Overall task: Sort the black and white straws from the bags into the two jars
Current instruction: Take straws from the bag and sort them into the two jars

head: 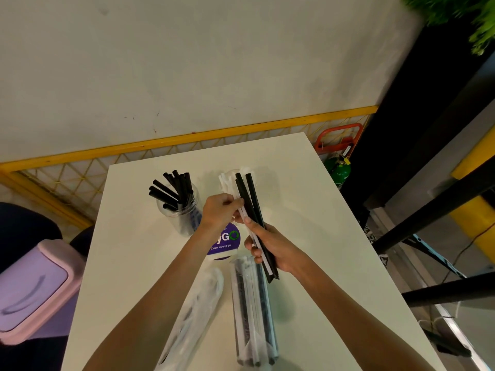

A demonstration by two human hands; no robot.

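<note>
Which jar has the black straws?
The left jar, by the left hand; black straws stand in it. The other jar holds white straws.

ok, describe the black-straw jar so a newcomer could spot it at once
Start at the white table. On its far left part stands a clear jar, left of the left hand. Only it bristles with black straws; the other jar holds white ones.

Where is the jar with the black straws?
In the head view, the jar of black straws stands on the far left part of the white table, just left of the left hand.
</note>
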